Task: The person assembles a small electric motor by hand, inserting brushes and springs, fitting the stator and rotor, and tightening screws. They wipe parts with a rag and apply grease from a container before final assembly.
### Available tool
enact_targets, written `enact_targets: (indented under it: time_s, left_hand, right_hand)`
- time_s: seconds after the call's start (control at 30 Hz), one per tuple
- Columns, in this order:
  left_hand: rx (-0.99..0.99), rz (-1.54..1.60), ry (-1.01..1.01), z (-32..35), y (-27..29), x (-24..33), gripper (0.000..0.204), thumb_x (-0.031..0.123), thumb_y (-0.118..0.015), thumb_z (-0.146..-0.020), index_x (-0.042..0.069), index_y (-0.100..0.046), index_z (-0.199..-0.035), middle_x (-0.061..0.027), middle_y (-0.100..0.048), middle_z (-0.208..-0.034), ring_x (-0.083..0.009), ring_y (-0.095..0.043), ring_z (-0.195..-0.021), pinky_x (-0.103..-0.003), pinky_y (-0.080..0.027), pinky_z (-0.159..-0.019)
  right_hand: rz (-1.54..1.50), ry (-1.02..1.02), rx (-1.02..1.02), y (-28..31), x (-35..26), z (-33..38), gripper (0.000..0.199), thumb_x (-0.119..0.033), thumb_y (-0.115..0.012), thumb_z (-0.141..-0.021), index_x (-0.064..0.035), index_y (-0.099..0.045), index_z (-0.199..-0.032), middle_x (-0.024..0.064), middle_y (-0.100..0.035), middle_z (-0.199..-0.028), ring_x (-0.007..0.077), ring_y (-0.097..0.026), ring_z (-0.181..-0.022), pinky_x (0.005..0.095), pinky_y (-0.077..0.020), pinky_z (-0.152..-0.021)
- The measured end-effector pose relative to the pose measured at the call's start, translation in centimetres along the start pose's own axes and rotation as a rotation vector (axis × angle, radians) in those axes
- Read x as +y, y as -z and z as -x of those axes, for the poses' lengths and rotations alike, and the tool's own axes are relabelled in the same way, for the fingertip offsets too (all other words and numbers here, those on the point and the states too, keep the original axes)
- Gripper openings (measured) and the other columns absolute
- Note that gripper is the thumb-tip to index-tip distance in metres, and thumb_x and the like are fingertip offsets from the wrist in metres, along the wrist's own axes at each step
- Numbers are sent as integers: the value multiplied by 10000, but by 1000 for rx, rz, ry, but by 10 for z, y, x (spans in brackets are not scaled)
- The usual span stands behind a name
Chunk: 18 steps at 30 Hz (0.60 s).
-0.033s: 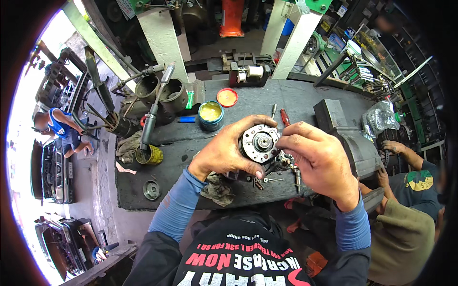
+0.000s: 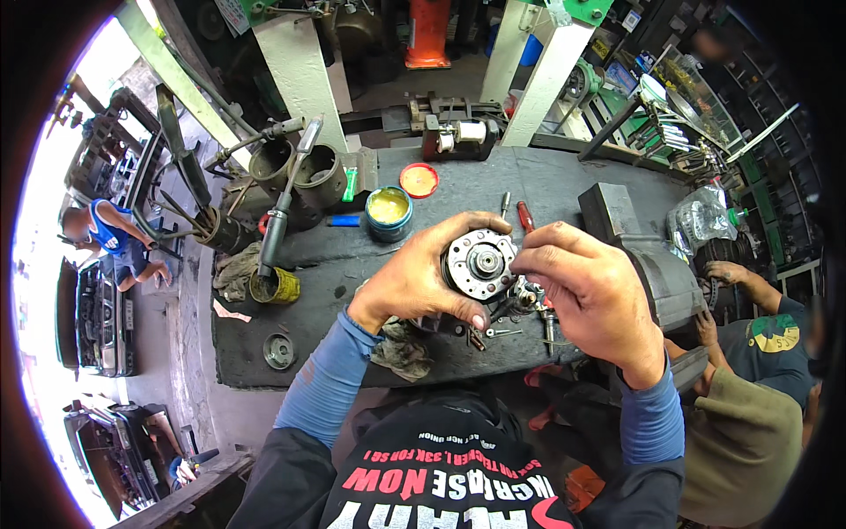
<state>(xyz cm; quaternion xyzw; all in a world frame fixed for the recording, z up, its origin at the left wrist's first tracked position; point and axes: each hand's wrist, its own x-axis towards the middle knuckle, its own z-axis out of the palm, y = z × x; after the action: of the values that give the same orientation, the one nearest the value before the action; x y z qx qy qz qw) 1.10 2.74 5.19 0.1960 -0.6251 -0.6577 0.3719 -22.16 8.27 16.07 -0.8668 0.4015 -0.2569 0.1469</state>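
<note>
You have the round metal part (image 2: pixel 480 271), with a ring of holes and a raised hub, between your two hands, above the dark workbench (image 2: pixel 322 331). Your left hand (image 2: pixel 414 275) is gripping it, the fingers around its upper edge and the thumb at its lower edge. Your right hand (image 2: pixel 589 304) is at the opposite side, with the fingers bent and the fingertips close to the rim; I cannot tell whether they pinch something small.

Between your hands, nearer to your body, some small metal fasteners (image 2: pixel 503 332) lie on the bench. Beside your left wrist lies a dirty rag (image 2: pixel 404 354). Just ahead of your right fingers is a red-handled screwdriver (image 2: pixel 525 215).

Ahead of your left hand stands a tub (image 2: pixel 389 233) of yellow grease, and just beyond it lies a red lid (image 2: pixel 419 181). Well to the left of this hand are a yellow can (image 2: pixel 285 287) and, nearer to you, a round metal dish (image 2: pixel 279 352).

On the right of your right hand stands a large grey metal block (image 2: pixel 656 275); beyond it shows another person's hand (image 2: pixel 727 271).
</note>
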Motion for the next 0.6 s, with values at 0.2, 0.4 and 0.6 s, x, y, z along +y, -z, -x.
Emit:
enact_targets:
  time_s: [0.2,0.4,0.6]
  left_hand:
    - [10,-31,-21,-2,0,-4,1038,290,-1068,-605,34,-569,-1478,-81,-639,-1428,-187,-619,-1317,-354,-488,-1144]
    - [-10,-19,-22,-3,1,-3,1154,219,-1092,-553,34,-512,-1534,-52,-641,-1425,-160,-608,-1322,-336,-500,-1145]
    - [10,-79,-37,2,2,0,1231,251,-1096,-528,24,-481,-1570,-78,-591,-1501,-186,-569,-1388,-355,-447,-1198]
  right_hand:
    - [-31,-155,-53,-9,-5,2,334,4,-821,-823,-17,-744,-1148,147,-698,-1188,332,-727,-1019,391,-589,-852]
    - [-36,-67,-38,-11,9,-2,276,-9,-845,-804,-11,-752,-1064,130,-718,-1067,337,-728,-954,397,-584,-829]
    - [-42,52,193,12,-16,-7,228,-10,-759,-922,31,-665,-1125,159,-708,-981,305,-730,-830,385,-593,-757]
